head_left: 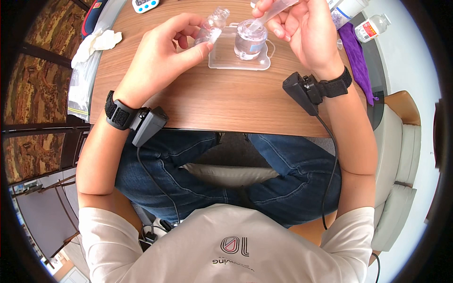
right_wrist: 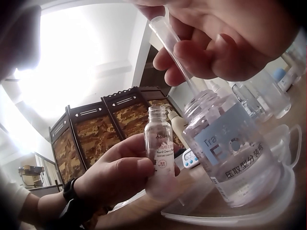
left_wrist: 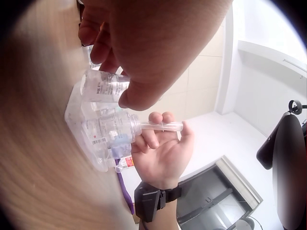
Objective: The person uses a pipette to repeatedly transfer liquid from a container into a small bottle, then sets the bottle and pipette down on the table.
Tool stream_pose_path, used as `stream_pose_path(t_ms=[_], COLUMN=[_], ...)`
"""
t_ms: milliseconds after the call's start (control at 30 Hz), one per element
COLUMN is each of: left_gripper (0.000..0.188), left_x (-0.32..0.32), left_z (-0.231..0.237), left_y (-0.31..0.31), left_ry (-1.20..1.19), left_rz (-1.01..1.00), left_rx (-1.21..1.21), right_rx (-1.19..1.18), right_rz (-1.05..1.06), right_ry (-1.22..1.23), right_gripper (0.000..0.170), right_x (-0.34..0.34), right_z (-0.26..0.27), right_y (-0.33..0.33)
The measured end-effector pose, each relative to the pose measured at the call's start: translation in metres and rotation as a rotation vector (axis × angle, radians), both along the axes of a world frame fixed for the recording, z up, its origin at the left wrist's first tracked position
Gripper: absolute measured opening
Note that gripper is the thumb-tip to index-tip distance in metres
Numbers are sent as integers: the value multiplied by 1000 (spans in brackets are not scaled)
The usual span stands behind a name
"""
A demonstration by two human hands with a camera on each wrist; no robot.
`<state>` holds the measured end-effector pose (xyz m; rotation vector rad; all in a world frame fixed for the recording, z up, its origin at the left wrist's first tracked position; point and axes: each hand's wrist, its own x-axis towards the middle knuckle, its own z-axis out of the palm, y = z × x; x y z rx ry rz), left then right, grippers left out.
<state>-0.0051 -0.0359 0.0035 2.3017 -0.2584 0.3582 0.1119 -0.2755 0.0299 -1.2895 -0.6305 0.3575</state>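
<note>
Pipette [head_left: 273, 13] my right hand [head_left: 311, 37] pinched risked dripping if squeezed; my left hand [head_left: 163, 49] gripped the bottle [head_left: 214, 26] at the jar's [head_left: 246, 47] ten o'clock.

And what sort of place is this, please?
Probably a home living room, though possibly an office lounge: a brown wood-grain table, a pale beige cushioned sofa and a dark-framed folding screen with mottled brown panels.

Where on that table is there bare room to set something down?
The widest bare patch of table lies between the tray and the near edge. A smaller one separates the white wad from the left hand. It's crowded around the jar and by the purple cloth.
</note>
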Motion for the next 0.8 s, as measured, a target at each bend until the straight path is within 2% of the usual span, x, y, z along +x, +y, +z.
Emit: stream_pose_path(t_ms=[533,633,700,767,800], left_gripper=[40,39,39,39,39], left_x=[-1,-2,-2,-2,-2], left_z=[-1,0,0,-1,0], left_y=[-1,-2,-3,-3,-4], left_ry=[3,21,29,35,34], left_rz=[-2,-14,-25,-39,-38], left_rx=[1,-4,-8,-14,-15], right_rx=[27,-23,-101,-95,24], right_rz=[46,10,-46,-77,-53], right_ry=[4,-117,-286,-210,-293], right_gripper=[50,47,48,50,50], right_x=[1,0,-8,-10,1], right_z=[-5,-7,-2,4,2], right_y=[-3,-2,1,-4,-10])
